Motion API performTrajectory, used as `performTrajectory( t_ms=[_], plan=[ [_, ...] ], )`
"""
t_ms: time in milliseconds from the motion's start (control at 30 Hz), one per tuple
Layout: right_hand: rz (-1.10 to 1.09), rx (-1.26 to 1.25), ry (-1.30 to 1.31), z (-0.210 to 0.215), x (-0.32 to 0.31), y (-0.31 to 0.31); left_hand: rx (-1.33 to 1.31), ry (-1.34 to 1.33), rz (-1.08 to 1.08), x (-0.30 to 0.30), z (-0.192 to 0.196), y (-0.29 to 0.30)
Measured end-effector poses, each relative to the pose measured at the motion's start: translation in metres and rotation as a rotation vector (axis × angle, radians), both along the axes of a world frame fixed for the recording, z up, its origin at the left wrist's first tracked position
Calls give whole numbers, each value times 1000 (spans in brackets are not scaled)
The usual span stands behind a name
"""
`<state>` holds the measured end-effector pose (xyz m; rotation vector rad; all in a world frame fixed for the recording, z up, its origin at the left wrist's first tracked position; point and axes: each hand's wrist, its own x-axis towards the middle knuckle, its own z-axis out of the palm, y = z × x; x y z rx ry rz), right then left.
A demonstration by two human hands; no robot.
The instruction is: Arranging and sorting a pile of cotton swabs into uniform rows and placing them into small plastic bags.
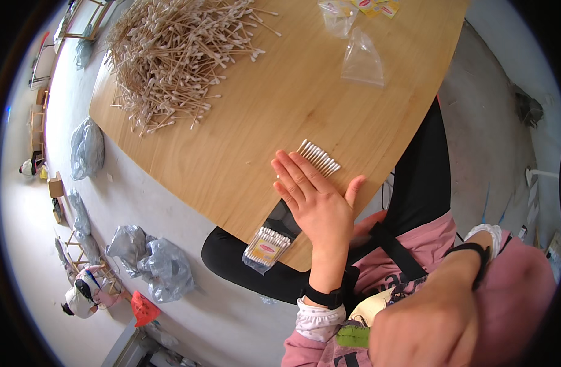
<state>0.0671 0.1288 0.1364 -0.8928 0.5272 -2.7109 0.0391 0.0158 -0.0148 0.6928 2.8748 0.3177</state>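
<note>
My left hand (320,205) lies palm down on the wooden table (243,159), fingers stretched out and thumb apart. Just beyond its fingertips is a neat row of cotton swabs (319,157), side by side, partly covered by the fingers. Beside the wrist, at the table's near edge, a clear bag packed with cotton swabs (267,247) has a yellow and white label. A dark, shiny flat patch (283,216) adjoins it, partly behind my hand. Close to the camera, my right hand (424,324) hangs over my lap, back upward; its fingers are hidden and its edge blurred.
A large heap of loose cotton swabs (170,58) covers the table's far left. Clear plastic bags (363,58) and yellow labels (378,7) lie at the far right. Grey plastic sacks (161,263) and a red bag (144,309) are on the floor, near another person (84,296).
</note>
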Motion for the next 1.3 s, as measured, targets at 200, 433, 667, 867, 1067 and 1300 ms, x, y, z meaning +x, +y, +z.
performTrajectory(
  t_ms=[200,433,667,867,1067,1300],
  plan=[
    [223,-332,-208,0,15,-25,0,9,7,3,-7,-2],
    [332,-360,-221,-1,24,-41,-7,27,20,4,-9,-2],
    [431,-400,-168,1,11,-43,-24,38,39,2,-6,-6],
    [453,-306,-203,-2,11,-40,8,15,23,4,-8,0],
    [-723,1433,-294,-107,-32,37,2,9,25,3,-8,-2],
    [-865,1753,77,-150,-47,49,59,15,44,4,-9,-1]
  ],
)
